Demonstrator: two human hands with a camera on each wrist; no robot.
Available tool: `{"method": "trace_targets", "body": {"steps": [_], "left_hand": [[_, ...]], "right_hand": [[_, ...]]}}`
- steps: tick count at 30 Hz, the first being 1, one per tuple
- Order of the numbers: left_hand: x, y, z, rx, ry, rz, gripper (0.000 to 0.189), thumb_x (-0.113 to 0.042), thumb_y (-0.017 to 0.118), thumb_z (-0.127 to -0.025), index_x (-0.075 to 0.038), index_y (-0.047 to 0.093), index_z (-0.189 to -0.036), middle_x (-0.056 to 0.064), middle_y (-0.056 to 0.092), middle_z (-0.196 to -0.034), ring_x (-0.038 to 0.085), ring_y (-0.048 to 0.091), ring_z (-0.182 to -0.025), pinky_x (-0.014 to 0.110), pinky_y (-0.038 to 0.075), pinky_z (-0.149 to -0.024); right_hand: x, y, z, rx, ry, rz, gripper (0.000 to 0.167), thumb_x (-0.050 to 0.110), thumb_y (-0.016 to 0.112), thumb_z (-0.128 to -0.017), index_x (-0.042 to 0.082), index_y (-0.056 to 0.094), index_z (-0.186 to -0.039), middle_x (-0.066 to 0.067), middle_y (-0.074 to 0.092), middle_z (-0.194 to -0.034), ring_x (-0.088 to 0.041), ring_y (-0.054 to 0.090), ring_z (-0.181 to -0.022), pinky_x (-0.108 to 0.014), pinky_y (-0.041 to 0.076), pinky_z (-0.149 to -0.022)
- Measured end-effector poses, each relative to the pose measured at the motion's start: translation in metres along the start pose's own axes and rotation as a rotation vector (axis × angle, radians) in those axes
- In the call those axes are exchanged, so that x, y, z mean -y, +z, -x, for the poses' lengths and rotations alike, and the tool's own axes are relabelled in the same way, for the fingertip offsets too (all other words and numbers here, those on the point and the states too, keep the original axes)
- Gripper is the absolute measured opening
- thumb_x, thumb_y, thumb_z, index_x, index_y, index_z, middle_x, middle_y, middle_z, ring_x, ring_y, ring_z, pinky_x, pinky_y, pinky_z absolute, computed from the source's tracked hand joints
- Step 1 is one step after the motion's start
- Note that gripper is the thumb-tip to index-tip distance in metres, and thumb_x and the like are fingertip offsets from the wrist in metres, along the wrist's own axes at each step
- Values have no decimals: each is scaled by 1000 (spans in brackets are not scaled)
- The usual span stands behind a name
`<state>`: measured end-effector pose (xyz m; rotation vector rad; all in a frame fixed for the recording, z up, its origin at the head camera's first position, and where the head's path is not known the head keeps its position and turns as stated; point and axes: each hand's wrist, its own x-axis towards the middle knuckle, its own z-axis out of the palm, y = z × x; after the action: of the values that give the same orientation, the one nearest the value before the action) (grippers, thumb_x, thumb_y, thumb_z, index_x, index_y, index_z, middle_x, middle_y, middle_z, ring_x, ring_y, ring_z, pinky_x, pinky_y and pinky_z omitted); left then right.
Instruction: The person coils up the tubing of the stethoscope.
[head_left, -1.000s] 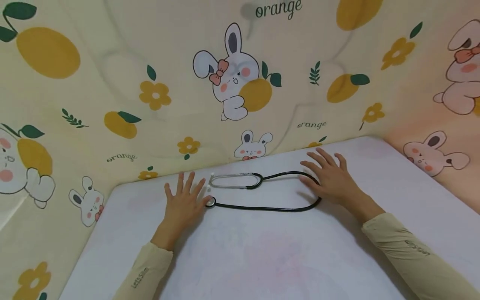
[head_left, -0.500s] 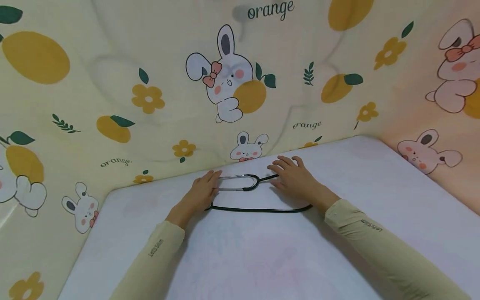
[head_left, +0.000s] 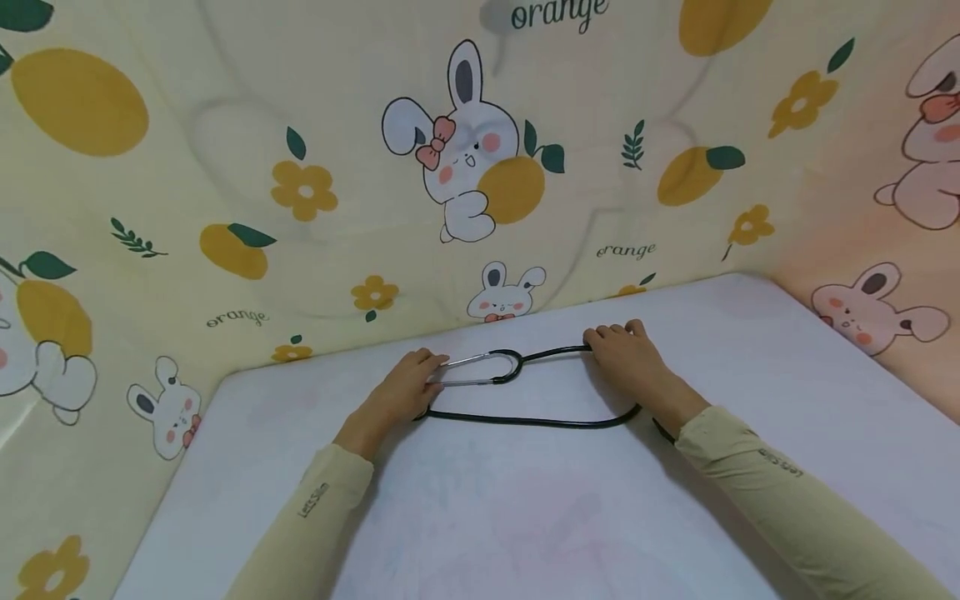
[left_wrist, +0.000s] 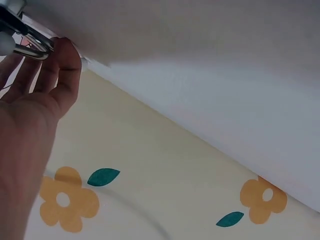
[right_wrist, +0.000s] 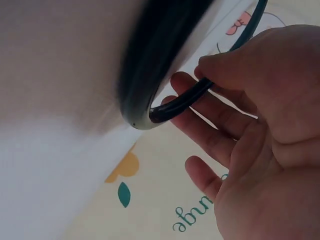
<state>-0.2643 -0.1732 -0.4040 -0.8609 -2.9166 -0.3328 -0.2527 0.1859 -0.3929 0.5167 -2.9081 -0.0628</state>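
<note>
A stethoscope with a black tube (head_left: 525,422) and metal ear tubes (head_left: 471,382) lies on the white tabletop. My left hand (head_left: 401,390) grips the ear-tube ends, and its bent fingers meet the shiny metal (left_wrist: 36,46) in the left wrist view. The earpieces are mostly covered by that hand, and the chest piece is hidden in the head view. On the other side my right hand (head_left: 628,362) pinches the black tube between thumb and fingers. In the right wrist view the tube (right_wrist: 185,97) passes through this pinch and bends in a loop close to the camera.
The white tabletop (head_left: 510,508) runs up to a cream wall cloth (head_left: 337,242) printed with rabbits, oranges and flowers. The cloth stands along the back and at both sides.
My left hand has come in from spread fingers beside the chest piece to grip the ear tubes. My right hand moved left, then slightly back right, and now pinches the black tube.
</note>
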Motion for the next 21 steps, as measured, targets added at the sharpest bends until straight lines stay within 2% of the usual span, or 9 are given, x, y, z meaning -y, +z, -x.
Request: {"method": "trace_targets", "body": {"steps": [6,8,12,16,18,21], "left_hand": [[-9,-2,4,5,-60,2,37,-7,67,-92,-5,63,-129,12,59,-110,26,55,-102,40,49,-93],[-15,-3,6,-18,-72,-2,37,-2,68,-90,-4,65,-126,13,58,-108,28,54,-100,41,50,-92],[-27,-3,11,-133,-106,-13,36,6,65,-85,-1,68,-120,15,56,-106,31,54,-100,42,50,-91],[-37,-8,12,-262,-146,-22,33,9,65,-83,2,70,-115,16,55,-106,32,54,-101,41,51,-90],[-41,-12,12,-300,-170,-35,31,8,69,-83,1,71,-113,15,55,-105,32,54,-100,39,51,-89],[-45,-19,14,-316,-209,-35,29,3,76,-82,1,71,-111,14,55,-105,31,54,-100,39,51,-90]], "right_hand": [[0,0,-2,7,19,-70,16,7,59,-97,6,64,-112,-12,71,-110,-31,65,-103,-54,34,-100],[-1,-1,-1,-5,28,-106,14,8,61,-97,6,64,-110,-12,71,-107,-30,65,-101,-54,33,-100],[0,-8,-2,-5,45,-180,15,10,63,-96,6,65,-111,-12,73,-104,-30,67,-99,-55,36,-97],[4,-30,-8,32,60,-305,17,11,60,-98,7,65,-115,-11,72,-109,-31,67,-102,-53,46,-89],[6,-44,-12,39,66,-386,18,12,57,-100,8,64,-116,-11,72,-111,-31,67,-102,-51,49,-85],[10,-61,-15,42,72,-495,19,13,54,-102,10,63,-118,-9,71,-109,-28,65,-98,-46,49,-82]]}}
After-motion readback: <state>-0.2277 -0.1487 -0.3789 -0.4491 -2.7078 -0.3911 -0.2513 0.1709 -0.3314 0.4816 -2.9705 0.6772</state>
